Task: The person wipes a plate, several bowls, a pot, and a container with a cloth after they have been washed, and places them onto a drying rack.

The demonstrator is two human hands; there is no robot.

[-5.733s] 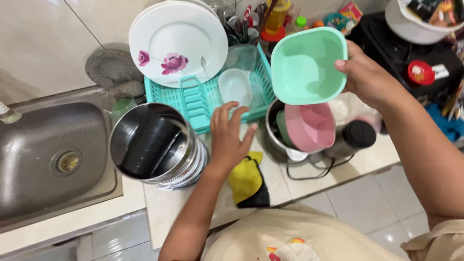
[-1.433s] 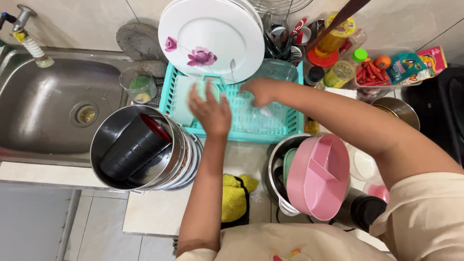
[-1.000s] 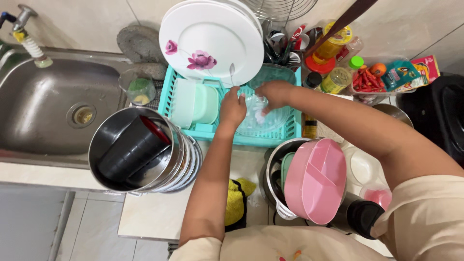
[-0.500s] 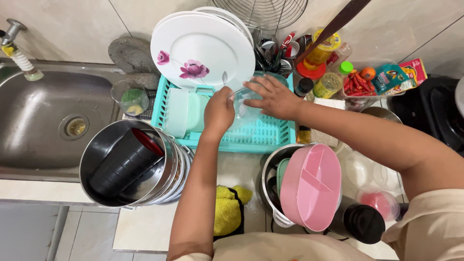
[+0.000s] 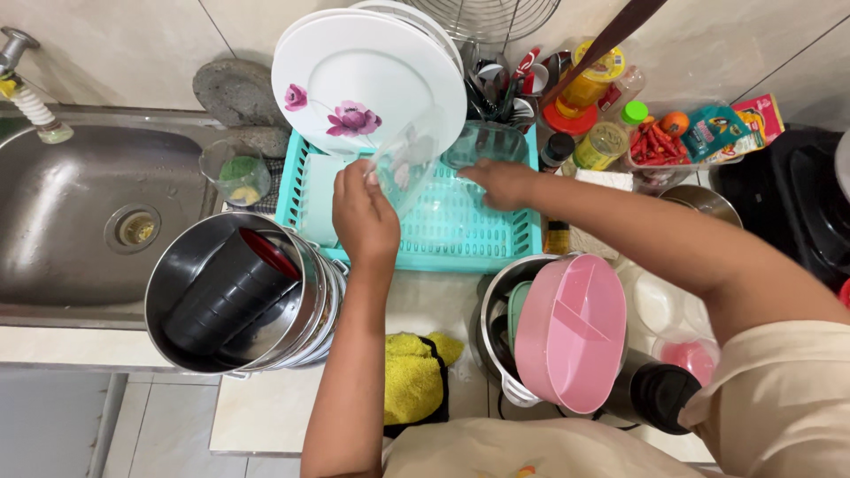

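Now: both hands over the turquoise drying rack

Currently the left hand [image 5: 363, 217] holds a clear plastic container [image 5: 405, 164] by its lower rim, the fingers closed on that edge in a narrow grip, and the container tilts up over the turquoise dish rack [image 5: 496, 252] and in front of the plates. The right hand [image 5: 503, 181] reaches in from the right and lies on a clear glass bowl [image 5: 491, 146] at the rack's far right corner; its fingers are curled at the bowl's near rim, but whether the grip is closed on the bowl cannot be told.

The rack sits at the back of the bench, just right of the steel sink [image 5: 71, 221]. White plates with a pink flower [image 5: 354, 84] stand upright against its far edge. At the rack's near left corner sits a stack of steel pots [image 5: 305, 296] with a black cup [image 5: 217, 296] lying inside. Toward the bench's front edge lies a yellow cloth [image 5: 412, 376], and right of it a pink divided container [image 5: 571, 332] leans in another steel pot [image 5: 498, 292]. Jars and bottles [image 5: 602, 142] crowd the back right corner.
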